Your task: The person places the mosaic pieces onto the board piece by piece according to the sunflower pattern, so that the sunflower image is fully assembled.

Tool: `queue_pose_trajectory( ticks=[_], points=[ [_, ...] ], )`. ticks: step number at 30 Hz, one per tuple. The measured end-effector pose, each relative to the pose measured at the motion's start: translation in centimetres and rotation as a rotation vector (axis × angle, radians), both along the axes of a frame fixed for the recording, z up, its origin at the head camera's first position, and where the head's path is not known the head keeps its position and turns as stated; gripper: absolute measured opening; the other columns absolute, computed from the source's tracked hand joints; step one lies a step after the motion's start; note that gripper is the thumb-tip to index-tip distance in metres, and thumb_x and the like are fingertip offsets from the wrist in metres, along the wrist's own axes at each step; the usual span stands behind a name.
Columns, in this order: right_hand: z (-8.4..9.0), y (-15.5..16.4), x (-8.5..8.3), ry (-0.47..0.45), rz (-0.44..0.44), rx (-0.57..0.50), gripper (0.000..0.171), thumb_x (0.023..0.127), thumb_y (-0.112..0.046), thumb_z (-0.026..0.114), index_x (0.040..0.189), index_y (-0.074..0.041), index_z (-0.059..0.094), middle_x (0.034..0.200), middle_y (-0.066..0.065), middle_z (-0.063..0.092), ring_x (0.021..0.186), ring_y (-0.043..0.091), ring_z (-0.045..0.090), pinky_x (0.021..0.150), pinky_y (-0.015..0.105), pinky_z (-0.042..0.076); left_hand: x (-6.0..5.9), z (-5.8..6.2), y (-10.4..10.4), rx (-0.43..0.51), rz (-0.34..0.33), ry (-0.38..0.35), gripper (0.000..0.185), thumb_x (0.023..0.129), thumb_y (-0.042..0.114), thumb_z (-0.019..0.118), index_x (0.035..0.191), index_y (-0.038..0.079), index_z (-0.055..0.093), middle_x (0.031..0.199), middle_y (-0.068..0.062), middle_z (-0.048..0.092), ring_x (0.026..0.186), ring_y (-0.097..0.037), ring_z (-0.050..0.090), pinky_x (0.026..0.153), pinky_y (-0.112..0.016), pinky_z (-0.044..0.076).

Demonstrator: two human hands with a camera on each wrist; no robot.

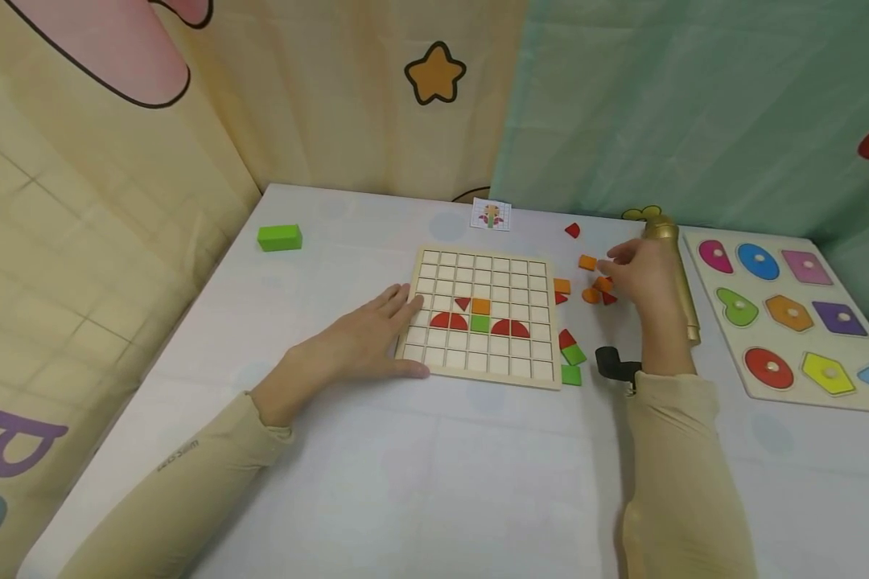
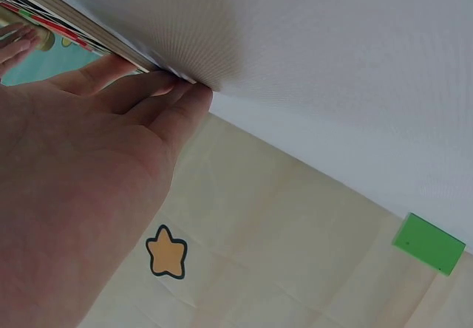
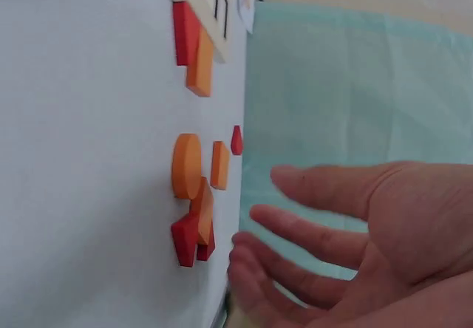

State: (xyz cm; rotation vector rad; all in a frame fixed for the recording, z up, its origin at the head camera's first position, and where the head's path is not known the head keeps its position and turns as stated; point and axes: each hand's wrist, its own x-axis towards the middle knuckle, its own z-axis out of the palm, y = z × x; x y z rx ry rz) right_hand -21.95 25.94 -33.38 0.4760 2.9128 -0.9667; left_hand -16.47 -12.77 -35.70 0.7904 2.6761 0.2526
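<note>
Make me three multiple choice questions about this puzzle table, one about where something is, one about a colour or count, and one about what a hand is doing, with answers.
1. Where does the green block lie?
A. On the table left of the grid board
B. Inside the grid board
C. On the shape puzzle board

2. What colour is the square piece set between the two red half-circles in the grid board?
A. Blue
B. Green
C. Yellow

3. What is the right hand doing?
A. Resting flat on the shape puzzle board
B. Gripping the green block
C. Reaching with open fingers at the loose orange and red pieces

Answers:
1 A: the head view shows it alone on the table, well left of the board.
2 B: a green square sits between the half-circles, under an orange one.
3 C: the right wrist view shows spread fingers beside the pieces, holding nothing.
</note>
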Motion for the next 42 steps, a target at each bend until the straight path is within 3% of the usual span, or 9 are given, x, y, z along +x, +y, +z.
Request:
queue_pose_trajectory(
  ticks=[4, 10, 17, 23, 29, 34, 37, 42],
  points=[
    [-0.2, -0.1, 0.0, -0.043, 0.025, 0.048, 0.036, 0.104, -0.015, 0.056, 0.127, 0.011, 0.065, 0.125, 0.032, 0.06, 0.102, 0.041, 0.056, 0.082, 0.043, 0.052, 0.1, 0.1, 0.0, 0.004, 0.0, 0.002, 0.117, 0.089, 0.074, 0.068, 0.17, 0.008, 0.016, 0.177, -0.018, 0.007, 0.165, -0.035, 0.005, 0.131, -0.052, 0.022],
    [-0.6, 0.3, 0.1, -0.026, 0.056, 0.096, 0.031, 0.091, 0.002, 0.055, 0.116, 0.012, 0.071, 0.112, 0.03, 0.063, 0.097, 0.04, 0.054, 0.071, 0.036, 0.047, 0.0, 0.2, 0.0, 0.009, -0.009, 0.014, 0.116, 0.089, 0.074, 0.068, 0.169, 0.007, 0.016, 0.176, -0.019, 0.007, 0.165, -0.036, 0.006, 0.131, -0.052, 0.022],
    [-1.0, 0.2, 0.1, -0.033, -0.017, 0.041, 0.021, 0.099, -0.004, 0.064, 0.112, 0.009, 0.073, 0.106, 0.028, 0.069, 0.094, 0.037, 0.058, 0.073, 0.037, 0.051, -0.1, 0.1, 0.0, 0.012, -0.007, 0.012, 0.116, 0.089, 0.074, 0.068, 0.169, 0.007, 0.016, 0.177, -0.019, 0.007, 0.165, -0.036, 0.006, 0.131, -0.051, 0.021],
    [-1.3, 0.1, 0.0, -0.013, -0.05, -0.017, 0.023, 0.099, -0.011, 0.073, 0.111, 0.009, 0.074, 0.102, 0.025, 0.071, 0.105, 0.036, 0.052, 0.075, 0.035, 0.044, 0.0, 0.2, -0.1, 0.01, -0.002, 0.014, 0.116, 0.09, 0.073, 0.068, 0.17, 0.007, 0.016, 0.177, -0.019, 0.008, 0.165, -0.035, 0.007, 0.13, -0.053, 0.024],
    [-1.3, 0.3, -0.2, -0.018, -0.051, -0.059, 0.024, 0.098, -0.011, 0.075, 0.111, 0.009, 0.074, 0.088, 0.018, 0.074, 0.081, 0.026, 0.062, 0.069, 0.029, 0.05, 0.0, 0.1, -0.1, 0.011, 0.002, 0.011, 0.116, 0.09, 0.074, 0.068, 0.17, 0.008, 0.016, 0.177, -0.019, 0.008, 0.165, -0.035, 0.006, 0.13, -0.053, 0.025],
    [-1.2, 0.3, -0.2, -0.068, -0.057, -0.086, 0.025, 0.1, -0.012, 0.073, 0.114, 0.008, 0.073, 0.092, 0.019, 0.075, 0.084, 0.027, 0.063, 0.07, 0.028, 0.053, 0.1, 0.0, -0.1, 0.005, 0.004, 0.007, 0.117, 0.089, 0.074, 0.068, 0.17, 0.009, 0.016, 0.177, -0.018, 0.007, 0.165, -0.035, 0.006, 0.13, -0.053, 0.025],
    [-0.9, 0.2, -0.1, -0.047, -0.048, -0.094, 0.024, 0.1, -0.012, 0.072, 0.113, 0.008, 0.072, 0.097, 0.022, 0.074, 0.087, 0.03, 0.063, 0.07, 0.028, 0.053, 0.1, -0.1, -0.1, 0.005, 0.008, 0.001, 0.116, 0.089, 0.074, 0.068, 0.17, 0.009, 0.015, 0.177, -0.018, 0.006, 0.165, -0.035, 0.006, 0.13, -0.053, 0.025],
    [0.1, -0.5, 0.3, -0.007, 0.063, -0.085, 0.029, 0.101, -0.018, 0.072, 0.117, 0.006, 0.072, 0.112, 0.026, 0.073, 0.094, 0.034, 0.064, 0.072, 0.032, 0.053, 0.2, 0.0, -0.1, 0.012, 0.004, 0.008, 0.116, 0.09, 0.073, 0.068, 0.17, 0.008, 0.016, 0.177, -0.018, 0.006, 0.165, -0.036, 0.007, 0.13, -0.052, 0.024]
  ],
)
